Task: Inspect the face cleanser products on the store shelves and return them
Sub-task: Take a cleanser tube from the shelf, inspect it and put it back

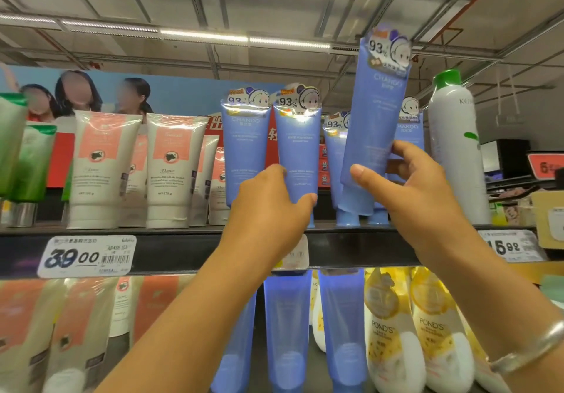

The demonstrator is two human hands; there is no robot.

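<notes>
Head view, upper shelf. Item: one blue cleanser tube, cap down, tilted slightly, raised above its row and clear of the shelf edge. Right hand holds it low on the body, thumb in front, fingers curled behind. Left hand grips a second blue tube that stands in the row, thumb across its lower front. Neighbours: more blue tubes, white-and-pink tubes to the left, a white bottle with green cap to the right, price tag below. Status, judged: one tube off the shelf, either being lifted for inspection or going back; which cannot be told. Remaining products appear untouched.
</notes>
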